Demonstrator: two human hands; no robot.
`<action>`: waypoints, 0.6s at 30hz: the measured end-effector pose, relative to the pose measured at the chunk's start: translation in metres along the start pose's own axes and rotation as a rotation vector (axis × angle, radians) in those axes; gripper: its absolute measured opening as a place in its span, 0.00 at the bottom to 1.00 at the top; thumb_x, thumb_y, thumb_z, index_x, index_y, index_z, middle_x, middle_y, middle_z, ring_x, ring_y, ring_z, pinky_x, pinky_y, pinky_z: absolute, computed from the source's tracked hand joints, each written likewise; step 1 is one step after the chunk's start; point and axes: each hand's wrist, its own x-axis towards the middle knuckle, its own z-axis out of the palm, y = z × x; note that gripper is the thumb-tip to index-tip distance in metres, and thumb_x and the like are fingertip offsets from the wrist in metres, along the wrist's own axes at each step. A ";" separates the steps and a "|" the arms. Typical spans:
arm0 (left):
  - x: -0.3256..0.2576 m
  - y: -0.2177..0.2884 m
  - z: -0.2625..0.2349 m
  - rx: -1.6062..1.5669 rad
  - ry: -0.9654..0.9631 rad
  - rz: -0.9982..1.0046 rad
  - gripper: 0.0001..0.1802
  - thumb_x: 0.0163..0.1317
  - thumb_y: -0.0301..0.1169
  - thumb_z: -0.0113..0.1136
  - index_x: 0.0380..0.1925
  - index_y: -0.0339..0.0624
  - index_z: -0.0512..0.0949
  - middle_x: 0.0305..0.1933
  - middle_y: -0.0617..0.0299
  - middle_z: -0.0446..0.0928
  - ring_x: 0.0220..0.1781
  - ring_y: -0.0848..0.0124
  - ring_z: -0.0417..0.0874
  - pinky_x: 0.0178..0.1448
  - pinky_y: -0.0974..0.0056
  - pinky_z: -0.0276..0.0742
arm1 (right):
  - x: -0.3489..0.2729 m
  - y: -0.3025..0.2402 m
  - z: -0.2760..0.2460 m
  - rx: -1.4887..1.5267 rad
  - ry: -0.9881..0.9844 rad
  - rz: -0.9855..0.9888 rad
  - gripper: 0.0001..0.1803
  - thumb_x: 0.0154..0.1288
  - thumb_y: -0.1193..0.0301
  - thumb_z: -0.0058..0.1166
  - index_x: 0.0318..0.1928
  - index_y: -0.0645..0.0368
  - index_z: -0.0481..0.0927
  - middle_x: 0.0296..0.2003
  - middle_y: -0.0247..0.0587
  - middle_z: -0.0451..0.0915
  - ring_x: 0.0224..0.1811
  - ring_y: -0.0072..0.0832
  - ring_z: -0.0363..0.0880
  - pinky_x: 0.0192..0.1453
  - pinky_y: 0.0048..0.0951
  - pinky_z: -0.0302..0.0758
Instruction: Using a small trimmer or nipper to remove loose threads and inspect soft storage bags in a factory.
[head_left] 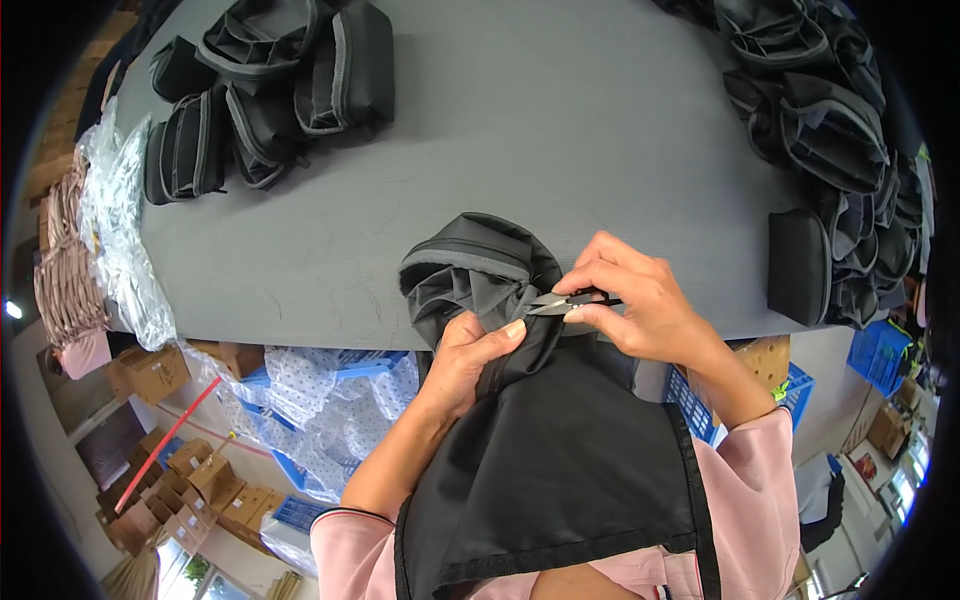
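A black fabric pouch with grey edge binding rests at the near edge of the grey table, its opening toward me. My left hand grips the pouch's near side, thumb pressed on the cloth and the other fingers mostly hidden by it. Between the thumb and fingers of my right hand is a small pair of thread snips. Their pointed metal blades meet the pouch's bound edge, just beyond my left thumb. Whether a thread lies between the blades is too small to tell.
Several black pouches stand at the far left of the table. More pouches are heaped along the right side. Clear plastic bags hang over the left edge. Blue crates and cardboard boxes sit below the table.
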 end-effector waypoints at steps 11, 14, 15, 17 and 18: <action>0.006 0.023 0.013 -0.390 0.097 0.096 0.14 0.62 0.33 0.55 0.44 0.35 0.73 0.43 0.57 0.78 0.43 0.69 0.80 0.47 0.65 0.77 | 0.003 0.005 0.009 0.301 0.045 0.150 0.08 0.49 0.78 0.59 0.33 0.60 0.78 0.30 0.34 0.70 0.31 0.24 0.70 0.37 0.23 0.67; 0.031 0.036 0.003 -0.614 0.144 0.149 0.16 0.66 0.38 0.50 0.46 0.38 0.73 0.46 0.61 0.76 0.49 0.68 0.76 0.56 0.61 0.71 | 0.002 0.007 0.027 0.426 0.186 0.166 0.13 0.48 0.76 0.62 0.36 0.62 0.76 0.30 0.34 0.69 0.31 0.21 0.68 0.37 0.23 0.67; 0.038 0.038 0.002 -0.636 0.155 0.224 0.18 0.67 0.41 0.47 0.47 0.38 0.71 0.50 0.62 0.74 0.53 0.68 0.73 0.60 0.60 0.68 | 0.000 -0.001 0.032 0.369 0.236 0.092 0.20 0.46 0.73 0.66 0.40 0.62 0.73 0.30 0.33 0.68 0.32 0.20 0.67 0.37 0.23 0.67; 0.059 0.037 0.001 -0.706 0.196 0.264 0.19 0.67 0.43 0.47 0.45 0.37 0.70 0.48 0.60 0.74 0.50 0.66 0.74 0.60 0.61 0.68 | 0.004 -0.006 0.047 0.265 0.270 0.180 0.22 0.45 0.70 0.68 0.40 0.60 0.72 0.28 0.34 0.67 0.29 0.24 0.68 0.34 0.25 0.68; 0.066 0.036 0.002 -0.739 0.237 0.245 0.19 0.67 0.43 0.47 0.43 0.37 0.71 0.44 0.59 0.75 0.47 0.65 0.75 0.59 0.61 0.69 | 0.009 0.005 0.059 0.185 0.284 0.205 0.22 0.45 0.69 0.68 0.39 0.60 0.72 0.27 0.35 0.68 0.27 0.25 0.68 0.32 0.26 0.69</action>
